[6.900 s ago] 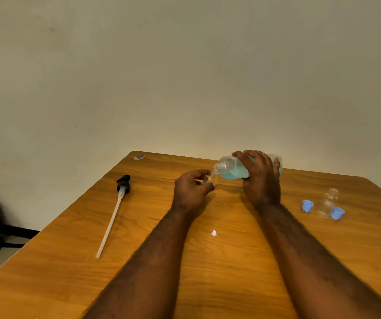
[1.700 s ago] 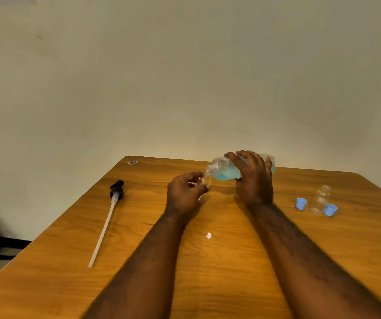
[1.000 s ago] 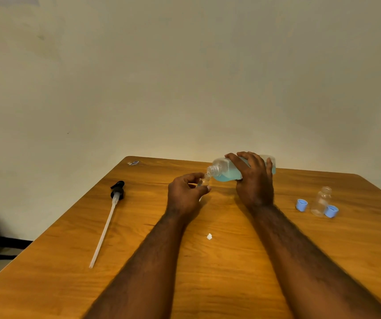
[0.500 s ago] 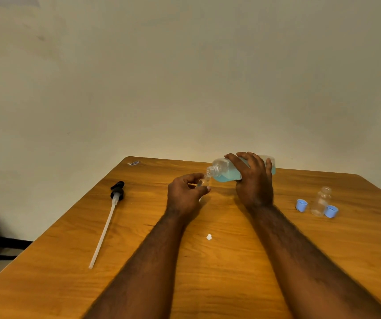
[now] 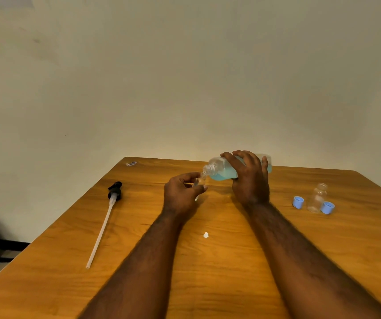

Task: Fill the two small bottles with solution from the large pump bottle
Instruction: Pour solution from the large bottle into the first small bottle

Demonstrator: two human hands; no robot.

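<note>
My right hand [image 5: 250, 180] grips the large clear bottle [image 5: 221, 172] of blue solution, tipped on its side with its open neck pointing left and down. My left hand [image 5: 180, 194] pinches a small clear bottle [image 5: 199, 181] right under that neck; most of it is hidden by my fingers. A second small clear bottle [image 5: 317, 198] stands upright and uncapped at the right, between two blue caps [image 5: 298, 202] [image 5: 327, 207].
The black pump head with its long white tube [image 5: 106, 222] lies on the wooden table [image 5: 208, 272] at the left. A small white scrap [image 5: 205, 235] lies between my forearms. A plain wall stands behind the table's far edge.
Both hands hold nearly the same pose across the frames; the large bottle stays tipped over the small one. Only the view has shifted slightly.
</note>
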